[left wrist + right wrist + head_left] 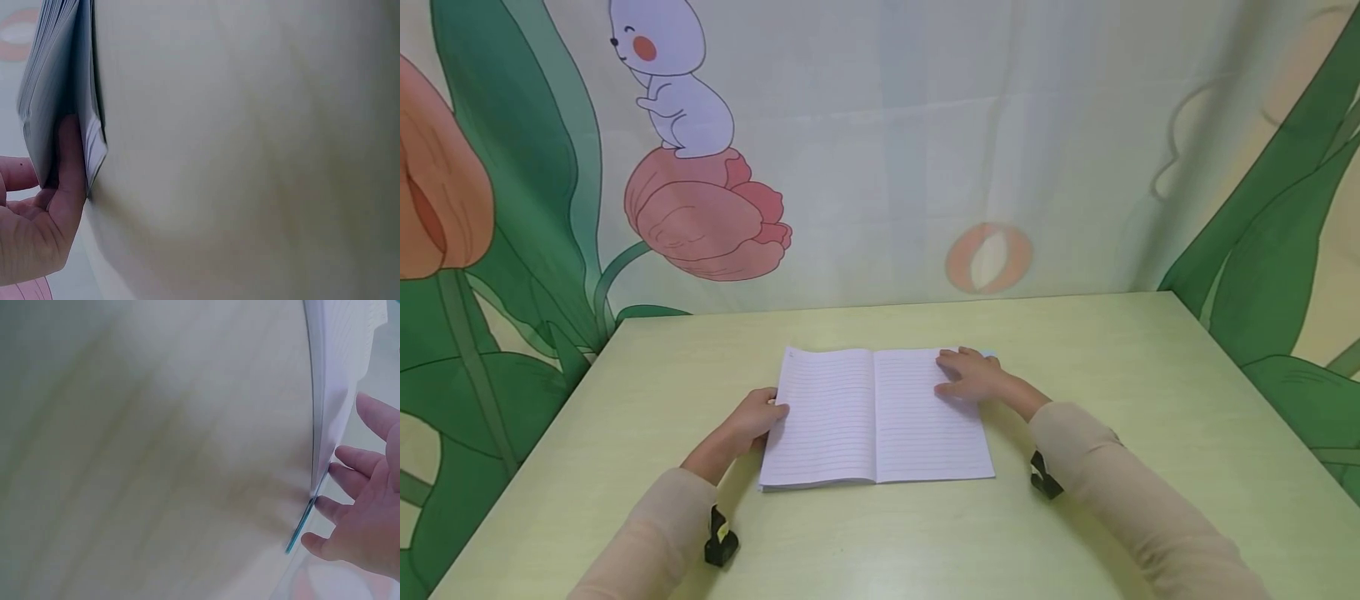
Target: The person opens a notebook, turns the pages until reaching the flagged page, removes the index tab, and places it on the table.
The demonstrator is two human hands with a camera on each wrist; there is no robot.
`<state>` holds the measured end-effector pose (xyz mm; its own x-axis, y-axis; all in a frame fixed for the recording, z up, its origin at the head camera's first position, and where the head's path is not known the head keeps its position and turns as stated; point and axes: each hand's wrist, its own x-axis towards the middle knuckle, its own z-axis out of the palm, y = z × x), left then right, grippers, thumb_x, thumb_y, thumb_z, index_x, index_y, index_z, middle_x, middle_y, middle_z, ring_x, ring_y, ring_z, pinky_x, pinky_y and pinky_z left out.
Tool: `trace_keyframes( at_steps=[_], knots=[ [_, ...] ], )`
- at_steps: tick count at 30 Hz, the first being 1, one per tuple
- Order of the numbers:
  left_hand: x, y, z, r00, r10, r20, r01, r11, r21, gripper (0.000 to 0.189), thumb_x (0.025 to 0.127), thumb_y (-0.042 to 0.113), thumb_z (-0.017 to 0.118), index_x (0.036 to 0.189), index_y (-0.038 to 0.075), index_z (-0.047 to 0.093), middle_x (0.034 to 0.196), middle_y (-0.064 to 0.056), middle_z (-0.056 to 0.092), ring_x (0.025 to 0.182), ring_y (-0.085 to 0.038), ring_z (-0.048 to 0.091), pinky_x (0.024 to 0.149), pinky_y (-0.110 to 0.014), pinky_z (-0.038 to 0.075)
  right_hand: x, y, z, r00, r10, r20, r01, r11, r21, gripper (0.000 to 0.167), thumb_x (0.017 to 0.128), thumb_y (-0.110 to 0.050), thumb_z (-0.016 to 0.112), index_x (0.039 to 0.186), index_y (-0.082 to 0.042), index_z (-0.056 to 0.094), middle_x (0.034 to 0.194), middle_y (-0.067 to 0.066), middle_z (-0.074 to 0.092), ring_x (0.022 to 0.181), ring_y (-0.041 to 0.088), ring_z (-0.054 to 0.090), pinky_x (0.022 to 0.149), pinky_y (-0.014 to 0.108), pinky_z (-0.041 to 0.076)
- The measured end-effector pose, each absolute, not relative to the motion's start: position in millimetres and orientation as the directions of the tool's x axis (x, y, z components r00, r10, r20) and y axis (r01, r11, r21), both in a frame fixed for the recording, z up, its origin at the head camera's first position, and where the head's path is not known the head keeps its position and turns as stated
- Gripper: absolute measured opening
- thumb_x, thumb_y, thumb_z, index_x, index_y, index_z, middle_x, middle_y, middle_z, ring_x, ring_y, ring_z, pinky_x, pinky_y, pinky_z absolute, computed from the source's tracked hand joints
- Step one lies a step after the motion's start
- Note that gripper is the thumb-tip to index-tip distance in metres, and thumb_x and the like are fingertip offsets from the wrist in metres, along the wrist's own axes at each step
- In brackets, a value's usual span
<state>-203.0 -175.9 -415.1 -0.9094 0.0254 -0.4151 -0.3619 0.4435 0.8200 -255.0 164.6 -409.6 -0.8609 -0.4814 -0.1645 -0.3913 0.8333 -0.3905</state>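
Note:
An open lined notebook lies on the table, its fold running from front to back. At its left edge my left hand grips the left-hand pages, the thumb on top. In the left wrist view a finger of the left hand reaches into the gap between that stack of pages and the layers beneath. My right hand rests on the upper right page with fingers spread. The right wrist view shows the right hand with its fingertips at the notebook's edge, where a thin teal edge sticks out.
The pale yellow table meets a printed curtain at its back edge. Black wrist gear hangs beneath the left sleeve, with a similar black piece beneath the right sleeve.

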Motion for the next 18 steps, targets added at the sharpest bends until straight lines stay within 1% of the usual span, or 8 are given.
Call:
trace_keyframes(
  at_steps=[6,10,14,18],
  knots=[
    [-203.3,-174.6,-414.4,-0.907,0.014,-0.420,-0.370,0.446,0.815,0.041,0.095,0.007,0.037,0.133,-0.007,0.034,0.109,-0.021,0.054,0.080,-0.021,0.058,0.064,-0.036,0.051,-256.5,170.9,-411.3,-0.882,-0.457,-0.118,-0.377,0.832,-0.406,0.056,0.089,-0.032,0.054,0.133,0.000,0.043,0.140,0.021,0.033,0.129,0.039,0.027,0.093,0.063,0.022],
    [-203.4,-174.5,-414.3,-0.905,0.004,-0.425,-0.376,0.456,0.807,0.041,0.095,0.007,0.038,0.133,-0.006,0.034,0.111,-0.021,0.053,0.082,-0.021,0.057,0.064,-0.035,0.050,-259.7,177.6,-413.1,-0.900,-0.428,-0.082,-0.360,0.836,-0.414,0.051,0.089,-0.031,0.055,0.129,0.000,0.048,0.135,0.020,0.041,0.124,0.037,0.036,0.090,0.058,0.028],
    [-203.5,-175.0,-414.7,-0.904,0.002,-0.427,-0.378,0.460,0.803,0.041,0.095,0.007,0.038,0.133,-0.006,0.034,0.112,-0.021,0.053,0.083,-0.022,0.057,0.065,-0.035,0.050,-261.6,184.5,-411.5,-0.923,-0.381,-0.050,-0.322,0.840,-0.437,0.047,0.088,-0.028,0.056,0.126,0.001,0.051,0.128,0.019,0.050,0.119,0.039,0.041,0.090,0.057,0.029],
    [-203.3,-175.3,-414.2,-0.905,0.006,-0.425,-0.375,0.458,0.806,0.042,0.095,0.007,0.038,0.134,-0.007,0.033,0.112,-0.022,0.053,0.083,-0.022,0.057,0.065,-0.036,0.050,-263.1,190.4,-408.4,-0.950,-0.311,-0.035,-0.263,0.853,-0.451,0.046,0.088,-0.025,0.058,0.124,0.003,0.052,0.123,0.021,0.052,0.116,0.042,0.041,0.092,0.058,0.029]
  ],
)
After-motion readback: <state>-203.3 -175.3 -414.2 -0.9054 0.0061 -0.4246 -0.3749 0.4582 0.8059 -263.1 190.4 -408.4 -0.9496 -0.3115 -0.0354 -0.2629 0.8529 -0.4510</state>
